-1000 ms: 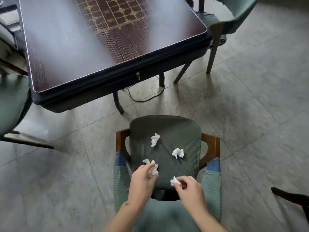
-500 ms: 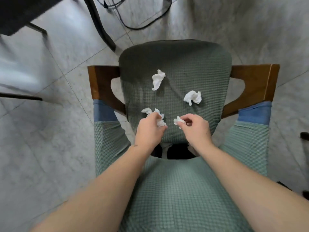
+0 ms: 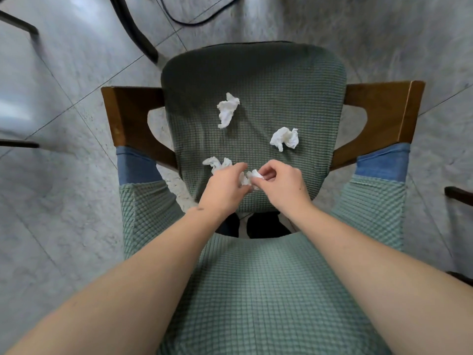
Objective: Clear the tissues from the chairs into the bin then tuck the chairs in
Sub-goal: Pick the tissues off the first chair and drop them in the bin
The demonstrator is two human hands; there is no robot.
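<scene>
four tissues (image 3: 227,110) — one chair (image 3: 253,80), two hands (image 3: 225,188)

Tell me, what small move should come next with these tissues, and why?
Probably lift the crumpled white tissue pinched in the right hand and reach for the right-side tissue, since that and the far tissue lie loose on the green fabric seat.

Open seat fabric (image 3: 256,73) lies along the top of the frame's centre, above the two loose tissues (image 3: 227,110) (image 3: 285,137). Wooden armrests (image 3: 128,116) (image 3: 381,114) wall off the seat at left and right. At lower centre the chair back (image 3: 256,290) blocks the near approach, and both forearms cross over it
</scene>
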